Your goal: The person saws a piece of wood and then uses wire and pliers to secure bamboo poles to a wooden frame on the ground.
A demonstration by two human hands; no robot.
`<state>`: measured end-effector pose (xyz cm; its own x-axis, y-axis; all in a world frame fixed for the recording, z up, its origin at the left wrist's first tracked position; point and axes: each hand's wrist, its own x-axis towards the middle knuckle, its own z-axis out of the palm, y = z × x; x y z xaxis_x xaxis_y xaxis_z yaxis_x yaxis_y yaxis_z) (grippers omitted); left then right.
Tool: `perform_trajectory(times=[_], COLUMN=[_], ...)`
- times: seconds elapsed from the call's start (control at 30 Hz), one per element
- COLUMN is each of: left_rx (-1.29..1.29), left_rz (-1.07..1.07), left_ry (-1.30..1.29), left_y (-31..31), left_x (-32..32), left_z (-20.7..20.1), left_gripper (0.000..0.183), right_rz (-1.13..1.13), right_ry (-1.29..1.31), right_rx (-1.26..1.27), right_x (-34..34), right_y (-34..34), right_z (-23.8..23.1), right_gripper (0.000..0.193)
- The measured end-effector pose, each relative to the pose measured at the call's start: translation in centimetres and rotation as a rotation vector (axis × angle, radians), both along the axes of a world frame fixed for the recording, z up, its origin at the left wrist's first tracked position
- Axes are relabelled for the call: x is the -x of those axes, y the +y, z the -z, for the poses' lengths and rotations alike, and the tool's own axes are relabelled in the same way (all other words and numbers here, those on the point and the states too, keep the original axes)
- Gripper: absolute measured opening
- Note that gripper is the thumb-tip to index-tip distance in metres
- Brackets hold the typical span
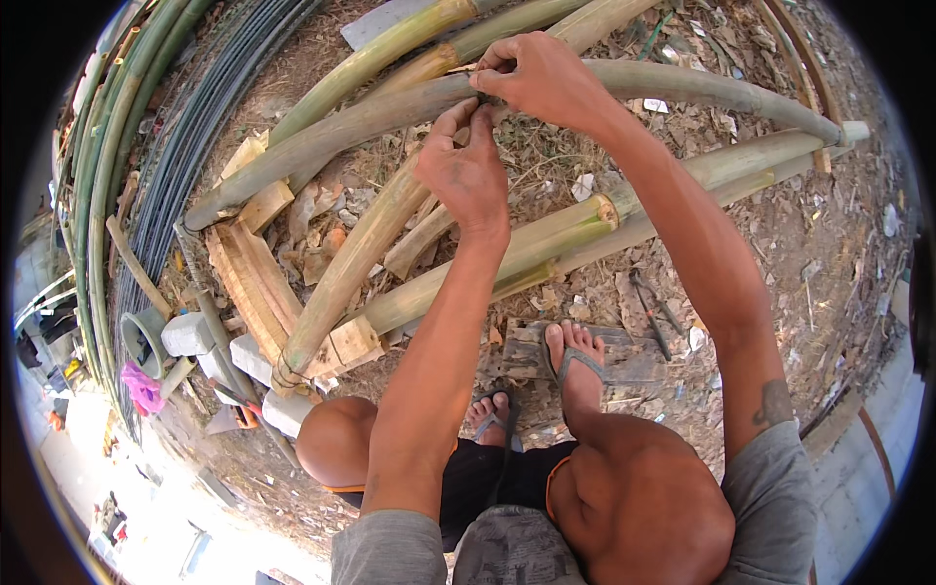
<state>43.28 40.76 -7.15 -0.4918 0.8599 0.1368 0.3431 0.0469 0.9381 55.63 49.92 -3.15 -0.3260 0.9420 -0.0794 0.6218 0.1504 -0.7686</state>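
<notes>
My left hand (pixel 464 177) is raised with thumb and fingertips closed together, just under a curved grey-green bamboo pole (pixel 336 135). Beside it my right hand (pixel 546 80) pinches from above, its fingertips at the same pole. Both meet where a second bamboo pole (pixel 359 249), running up from the lower left, reaches the curved one. Whatever lies between the fingertips is too small and too covered to name; a dark bit shows there. Dark ties wrap the poles at the lower-left corner and the right end.
More bamboo poles (pixel 575 224) lie across the frame's middle. Wooden blocks (pixel 255 268) prop its left side. Pincers (pixel 651 314) rest on the ground near a plank (pixel 629 356) under my foot. Long dark rods (pixel 195 127), green bamboo and concrete blocks (pixel 187 334) stand at left, amid dry leaves.
</notes>
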Motion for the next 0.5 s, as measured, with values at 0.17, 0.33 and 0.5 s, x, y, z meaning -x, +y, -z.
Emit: perform_trajectory(times=[0.17,0.33,0.5], left_rx=[-0.224,-0.126,-0.109], left_rz=[0.041,0.227,0.301], left_ry=[0.186,0.444,0.599], left_y=[0.5,0.7,1.6], left_x=[1.3,2.9,4.3], left_z=[0.4,-1.4,-3.3], left_gripper=[0.012,0.015,0.021], right_rz=[0.101,-0.165,-0.029], right_ry=[-0.048,-0.328,-0.288], right_rx=[-0.248,-0.667,-0.588], right_x=[0.1,-1.2,-0.2], right_y=[-2.0,-2.5,-3.5], right_z=[-1.3,-0.3,0.6], right_gripper=[0.026,0.012,0.017])
